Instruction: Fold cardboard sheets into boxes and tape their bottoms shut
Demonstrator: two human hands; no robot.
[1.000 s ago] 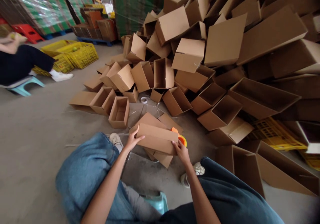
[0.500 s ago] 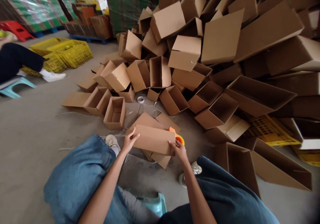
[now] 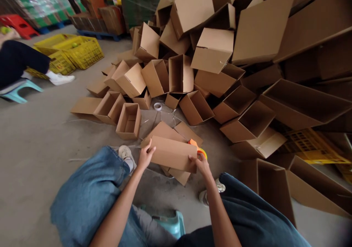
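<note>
Between my knees I hold a brown cardboard box (image 3: 173, 153) with a plain long side facing up. My left hand (image 3: 146, 155) grips its left end, thumb on the upper face. At the right end, my right hand (image 3: 201, 163) is closed on the box edge, its fingertips on the upper face. Just beyond that hand an orange tape dispenser (image 3: 194, 144) with a yellow roll shows in part. Flat cardboard pieces (image 3: 162, 130) lie on the floor beneath and behind the box.
A big heap of open cardboard boxes (image 3: 180, 72) rises ahead and to the right. A white tape roll (image 3: 157, 106) lies on the floor. Yellow crates (image 3: 85, 52) stand at the far left beside a seated person's leg (image 3: 26, 58). A teal stool (image 3: 176, 223) is below me.
The view has shifted slightly, so most things sit a little to the right. Both hands keep their hold on the box, which has hardly moved.
</note>
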